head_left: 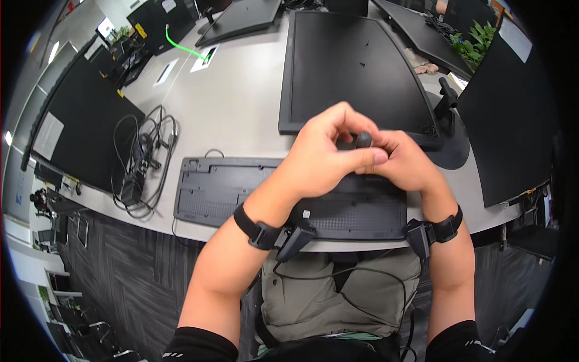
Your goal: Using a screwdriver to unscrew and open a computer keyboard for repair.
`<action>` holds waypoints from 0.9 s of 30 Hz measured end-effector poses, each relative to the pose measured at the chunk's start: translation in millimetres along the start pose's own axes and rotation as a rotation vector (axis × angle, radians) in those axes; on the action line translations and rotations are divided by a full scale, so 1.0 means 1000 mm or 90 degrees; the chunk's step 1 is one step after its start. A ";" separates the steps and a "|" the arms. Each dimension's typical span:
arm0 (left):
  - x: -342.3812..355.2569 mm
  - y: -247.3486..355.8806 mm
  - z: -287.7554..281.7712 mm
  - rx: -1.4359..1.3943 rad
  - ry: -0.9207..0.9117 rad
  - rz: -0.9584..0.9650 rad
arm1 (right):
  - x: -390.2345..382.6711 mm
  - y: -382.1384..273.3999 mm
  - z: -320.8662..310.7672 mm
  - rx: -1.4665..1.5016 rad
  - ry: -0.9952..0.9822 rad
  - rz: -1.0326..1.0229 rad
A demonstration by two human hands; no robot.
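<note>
Both hands meet above an upturned black keyboard (211, 187), whose underside faces up. My left hand (322, 148) curls its thumb and fingers around a small dark object with a rounded end (363, 140). From the other side my right hand (407, 160) closes on the same object, its fingers bent in against my left thumb. Most of the object is hidden by the fingers, so its kind cannot be made out. Just beyond the hands a black monitor (344, 66) lies flat, with two small dark bits on its surface.
A tangle of black cables with an adapter (142, 157) lies left of the keyboard. Black panels stand at the left (84, 120) and right (512, 114). A monitor stand (449, 139) is at the right, and a green cable (181, 47) rises from a desk socket. Straps with black devices circle my wrists.
</note>
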State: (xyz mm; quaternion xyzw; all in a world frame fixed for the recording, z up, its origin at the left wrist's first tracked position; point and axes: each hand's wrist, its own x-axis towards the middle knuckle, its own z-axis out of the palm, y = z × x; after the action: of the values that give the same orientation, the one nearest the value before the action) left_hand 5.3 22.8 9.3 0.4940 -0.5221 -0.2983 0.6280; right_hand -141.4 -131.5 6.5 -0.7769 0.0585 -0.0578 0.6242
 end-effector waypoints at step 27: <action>-0.002 0.015 0.002 -0.087 0.045 -0.059 | -0.001 0.006 0.006 -0.036 0.041 -0.025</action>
State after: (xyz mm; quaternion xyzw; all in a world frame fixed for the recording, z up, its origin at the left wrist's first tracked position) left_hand 0.7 29.2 22.7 0.4836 -0.4547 -0.3442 0.6640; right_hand -141.5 -127.2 -0.5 -0.7929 0.0650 -0.0935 0.5987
